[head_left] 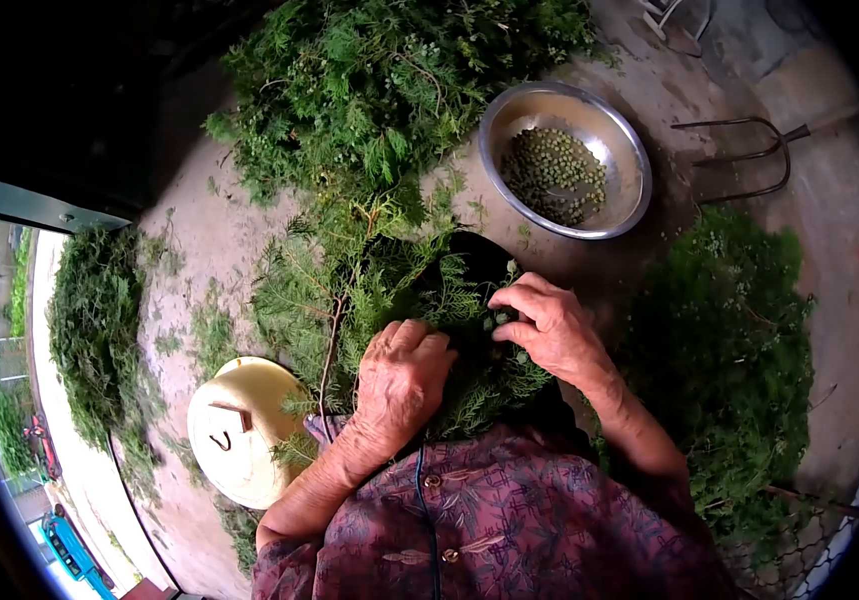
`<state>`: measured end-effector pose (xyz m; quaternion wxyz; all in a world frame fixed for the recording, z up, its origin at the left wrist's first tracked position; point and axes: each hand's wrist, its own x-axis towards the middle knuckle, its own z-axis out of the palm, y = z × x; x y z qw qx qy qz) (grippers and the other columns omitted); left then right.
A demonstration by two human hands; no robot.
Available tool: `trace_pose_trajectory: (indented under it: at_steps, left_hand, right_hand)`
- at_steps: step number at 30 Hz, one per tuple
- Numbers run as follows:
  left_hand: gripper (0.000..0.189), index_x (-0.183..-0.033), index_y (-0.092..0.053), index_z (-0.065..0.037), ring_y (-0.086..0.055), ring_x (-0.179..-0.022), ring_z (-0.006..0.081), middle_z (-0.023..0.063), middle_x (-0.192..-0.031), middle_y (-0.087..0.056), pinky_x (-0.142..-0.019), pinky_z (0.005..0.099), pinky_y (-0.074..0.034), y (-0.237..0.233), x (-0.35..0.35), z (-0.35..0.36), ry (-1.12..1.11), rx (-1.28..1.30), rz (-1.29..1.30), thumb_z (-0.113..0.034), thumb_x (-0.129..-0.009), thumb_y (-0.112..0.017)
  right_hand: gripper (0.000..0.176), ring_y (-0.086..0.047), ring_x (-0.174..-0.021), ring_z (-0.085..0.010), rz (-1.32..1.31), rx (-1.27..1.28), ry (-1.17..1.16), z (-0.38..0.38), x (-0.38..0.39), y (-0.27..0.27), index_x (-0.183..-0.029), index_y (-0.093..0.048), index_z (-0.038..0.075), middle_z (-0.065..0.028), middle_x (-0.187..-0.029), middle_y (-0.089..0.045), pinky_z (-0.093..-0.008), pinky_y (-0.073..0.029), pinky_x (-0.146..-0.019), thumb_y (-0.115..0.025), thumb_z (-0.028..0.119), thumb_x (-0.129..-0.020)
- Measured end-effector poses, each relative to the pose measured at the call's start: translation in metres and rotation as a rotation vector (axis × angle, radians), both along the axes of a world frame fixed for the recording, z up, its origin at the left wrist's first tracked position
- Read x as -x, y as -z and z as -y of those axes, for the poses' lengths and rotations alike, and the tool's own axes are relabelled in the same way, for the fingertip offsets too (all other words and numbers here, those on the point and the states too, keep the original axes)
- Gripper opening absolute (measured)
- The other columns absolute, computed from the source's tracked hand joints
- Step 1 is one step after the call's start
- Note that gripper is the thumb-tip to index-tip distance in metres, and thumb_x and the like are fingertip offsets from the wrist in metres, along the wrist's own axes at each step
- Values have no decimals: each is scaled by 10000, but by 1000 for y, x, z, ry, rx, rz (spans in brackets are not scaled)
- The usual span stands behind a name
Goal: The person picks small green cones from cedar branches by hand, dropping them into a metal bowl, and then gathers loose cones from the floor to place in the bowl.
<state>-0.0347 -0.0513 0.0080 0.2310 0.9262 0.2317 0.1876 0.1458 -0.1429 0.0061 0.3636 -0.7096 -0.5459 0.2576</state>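
A leafy green branch (pixel 349 290) with small green seed cones lies across my lap. My left hand (pixel 401 375) presses down on its foliage, fingers curled around the sprigs. My right hand (pixel 546 325) pinches at a cluster of green cones (pixel 501 320) among the sprigs, fingertips closed on them. A steel bowl (pixel 629 165) stands on the concrete beyond my hands, holding several picked green cones (pixel 554 175).
A big heap of cut green branches (pixel 389 80) lies ahead on the concrete. Another pile (pixel 724 350) sits at my right, a third (pixel 94 330) at the left. A cream lid (pixel 239 430) lies by my left arm. A metal fork tool (pixel 749 155) rests beyond the bowl.
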Motion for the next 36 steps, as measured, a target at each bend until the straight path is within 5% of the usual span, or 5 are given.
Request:
trace_pose_trajectory:
  at_steps: [11, 23, 28, 30, 36]
  left_hand:
    - [124, -736, -569, -72, -554, -699, 268, 79, -758, -508, -612, 374, -467, 8, -6, 12, 192, 43, -191, -181, -712, -623]
    - [121, -766, -594, -55, -585, -671, 305, 106, -702, -579, -574, 380, -472, 20, -10, 16, 41, 304, -152, -174, -763, -611]
    - [155, -701, -550, -79, -564, -574, 310, 94, -680, -558, -512, 406, -456, 16, -5, 15, 46, 206, -65, -202, -790, -581]
    - [147, -699, -553, -81, -561, -560, 303, 87, -667, -549, -496, 399, -451, 14, 0, 16, 39, 201, -54, -195, -783, -591]
    - [85, -763, -597, -76, -561, -548, 287, 73, -663, -550, -472, 362, -444, 5, 4, 11, 23, 203, -7, -159, -765, -615]
  right_hand:
    - [223, -548, -748, -285, 145, -126, 37, -1, 15, 14, -826, -549, 27, -100, -792, -524, -362, -441, -641, -672, -8, -644]
    - [238, -546, -692, -251, 47, -158, 59, -2, 12, 17, -823, -556, 15, -102, -759, -525, -324, -441, -597, -678, -43, -627]
    - [168, -545, -647, -171, -207, -282, 352, -6, 10, 31, -797, -541, 19, -63, -718, -539, -280, -448, -581, -648, -49, -687]
    - [121, -520, -632, -122, -686, -234, 559, -11, -20, 25, -805, -554, 32, -17, -729, -544, -251, -431, -547, -630, -28, -732]
    - [121, -521, -640, -134, -1449, -384, 337, -5, -45, 13, -937, -508, 35, -37, -752, -536, -233, -404, -512, -561, 45, -828]
